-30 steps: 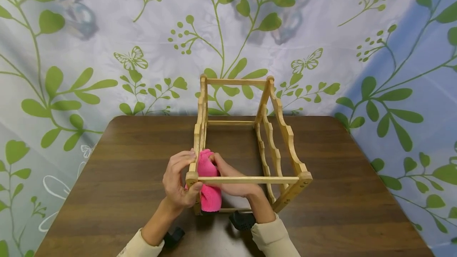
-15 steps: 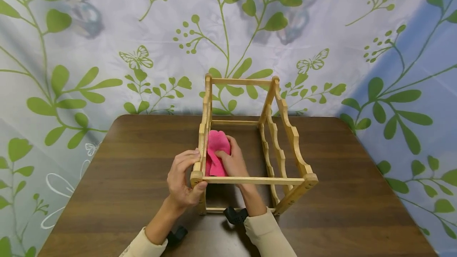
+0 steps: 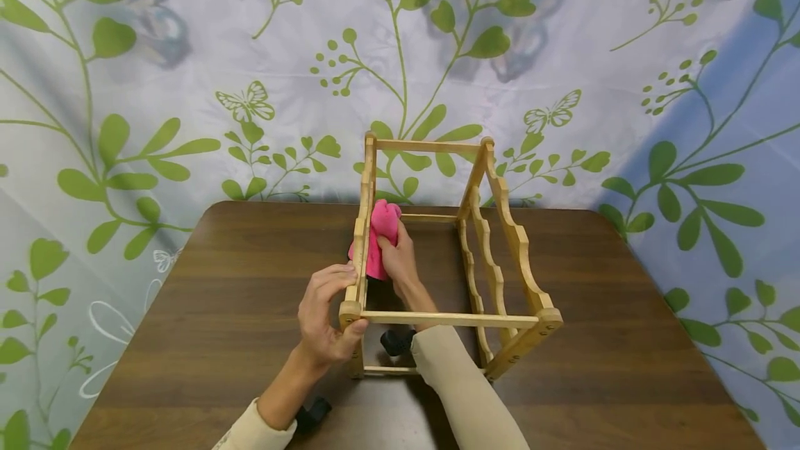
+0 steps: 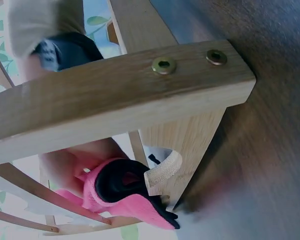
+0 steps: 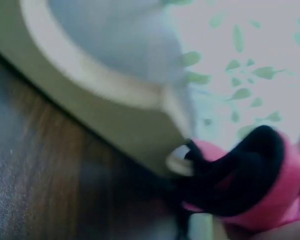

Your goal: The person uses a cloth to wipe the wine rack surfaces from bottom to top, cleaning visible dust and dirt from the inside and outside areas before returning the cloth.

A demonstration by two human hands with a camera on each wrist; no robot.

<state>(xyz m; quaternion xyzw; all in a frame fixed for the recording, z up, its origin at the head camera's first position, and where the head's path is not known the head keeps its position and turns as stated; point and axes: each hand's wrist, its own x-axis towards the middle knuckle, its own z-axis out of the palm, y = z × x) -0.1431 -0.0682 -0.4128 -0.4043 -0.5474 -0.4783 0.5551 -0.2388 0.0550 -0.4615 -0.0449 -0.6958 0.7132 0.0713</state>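
Sleeves: pale, the left sleeve (image 3: 259,428) and right sleeve (image 3: 469,387) entering from the lower edge of the head view, each with a black wrist device, left (image 3: 312,415) and right (image 3: 396,342), at the wrist.
Left hand (image 3: 328,314): grip closed about the near left corner of the wooden rack (image 3: 520,245), fingers over the left side, thumb at the front.
Near post: two bolts (image 4: 164,65) set in its outer face, seen in the left wrist view.
Front crossbar (image 3: 446,320): spans the rack's near end; the right forearm passes beneath it.
Right hand (image 3: 400,255): inside the rack, grip holding the pink cloth, thumb on the near side.
Pink cloth: bunched in the right grip, extending left of and beyond the fingers; lies along the rack's left side, part of it showing outside the rails. Black inner face (image 4: 107,182) visible beside a curved notch.
Worktop (image 3: 262,283): dark wood-grained, bearing the rack.
Backdrop (image 3: 437,89): pale, printed with green leaves and butterflies, behind the worktop.
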